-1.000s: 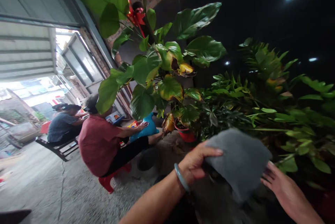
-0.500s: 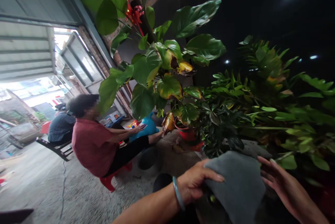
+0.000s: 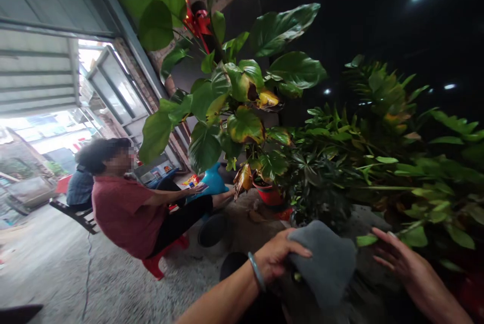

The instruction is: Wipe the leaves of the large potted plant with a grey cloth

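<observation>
My left hand [image 3: 278, 258], with a pale green bangle on the wrist, is closed on a grey cloth [image 3: 323, 263] that drapes down low in the middle of the view. My right hand [image 3: 401, 263] is open with fingers spread, just right of the cloth and not touching it, next to a small green leaf [image 3: 366, 239]. Directly behind both hands spreads a dense bush with narrow leaves [image 3: 378, 172]. A tall plant with big round leaves [image 3: 242, 97] rises from a red pot [image 3: 267, 194] a little farther back.
A person in a red shirt [image 3: 121, 213] sits on a low red stool [image 3: 153, 263] at left, leaning towards the plants. Another person in blue [image 3: 79, 187] sits behind on a dark bench. The ground is grey gravel [image 3: 75, 283]. A shutter opening [image 3: 41, 132] is far left.
The grey cloth has come down and left, bunching smaller under my left hand. My right hand has drawn apart from it. The person in red has leaned back to the left.
</observation>
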A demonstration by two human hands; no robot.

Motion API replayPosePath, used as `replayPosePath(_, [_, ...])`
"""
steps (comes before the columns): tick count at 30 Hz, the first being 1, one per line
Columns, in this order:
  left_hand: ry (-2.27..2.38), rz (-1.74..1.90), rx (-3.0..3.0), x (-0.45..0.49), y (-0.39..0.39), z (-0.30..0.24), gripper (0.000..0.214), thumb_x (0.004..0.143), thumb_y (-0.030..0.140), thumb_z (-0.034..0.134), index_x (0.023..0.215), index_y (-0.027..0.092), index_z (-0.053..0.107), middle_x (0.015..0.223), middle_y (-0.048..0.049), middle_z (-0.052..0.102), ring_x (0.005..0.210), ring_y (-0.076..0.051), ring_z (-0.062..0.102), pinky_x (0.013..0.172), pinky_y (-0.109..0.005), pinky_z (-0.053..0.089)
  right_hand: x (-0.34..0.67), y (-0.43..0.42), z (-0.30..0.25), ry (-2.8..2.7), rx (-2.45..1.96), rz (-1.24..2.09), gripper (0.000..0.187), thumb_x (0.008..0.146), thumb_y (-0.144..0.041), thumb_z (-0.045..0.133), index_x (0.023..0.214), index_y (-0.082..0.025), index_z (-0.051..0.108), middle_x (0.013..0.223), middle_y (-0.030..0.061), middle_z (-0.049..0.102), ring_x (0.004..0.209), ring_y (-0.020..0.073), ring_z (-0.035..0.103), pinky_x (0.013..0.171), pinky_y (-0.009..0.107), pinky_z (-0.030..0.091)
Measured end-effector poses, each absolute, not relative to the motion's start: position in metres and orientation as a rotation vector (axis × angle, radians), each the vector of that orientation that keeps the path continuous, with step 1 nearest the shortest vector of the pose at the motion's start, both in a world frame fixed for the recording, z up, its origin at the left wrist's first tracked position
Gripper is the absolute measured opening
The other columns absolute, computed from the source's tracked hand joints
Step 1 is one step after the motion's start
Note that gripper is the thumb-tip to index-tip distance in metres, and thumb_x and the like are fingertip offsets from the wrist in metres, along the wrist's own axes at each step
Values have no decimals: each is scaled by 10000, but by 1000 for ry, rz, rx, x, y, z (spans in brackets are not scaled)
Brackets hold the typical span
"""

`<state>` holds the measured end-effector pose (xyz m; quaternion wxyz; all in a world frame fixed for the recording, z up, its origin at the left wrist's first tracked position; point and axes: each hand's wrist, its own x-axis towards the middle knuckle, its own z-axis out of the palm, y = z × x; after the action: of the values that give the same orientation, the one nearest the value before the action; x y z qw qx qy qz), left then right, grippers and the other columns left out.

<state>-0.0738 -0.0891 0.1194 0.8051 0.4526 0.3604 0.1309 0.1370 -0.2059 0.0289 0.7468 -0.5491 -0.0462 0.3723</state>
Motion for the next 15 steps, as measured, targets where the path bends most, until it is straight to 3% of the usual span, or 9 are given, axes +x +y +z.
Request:
replayPosePath(4, [519,476,1064,-86,-78,170,558,438,125,713,991,165,652,834,-27,673,734,-164,596,692,-267,439,136,-205,34,-27,-1121,816,284,491,-460,720,699,-269,693,990,34,695,772,248,620,573,350,523])
replayPosePath(7, [370,688,1043,-77,-63,189,553,449,166,710,999,161,653,865,-42,677,744,-177,601,687,-264,444,134,-202,35,-19,-1111,804,292,451,-456,736,675,-273,698,1031,29,684,762,240,616,562,345,528])
replayPosePath(11, [549,593,958,-69,-69,147,514,439,180,724,949,157,658,799,-36,679,669,-155,588,665,-271,447,135,-201,31,-35,-1123,823,317,430,-463,749,691,-288,711,1104,7,662,800,230,615,573,316,528])
replayPosePath(15, [789,258,1030,-89,-88,111,556,357,44,712,897,164,657,702,10,659,661,-157,577,644,-278,432,137,-205,30,-48,-1159,827,324,419,-450,752,701,-293,720,1011,12,688,809,234,617,542,289,527])
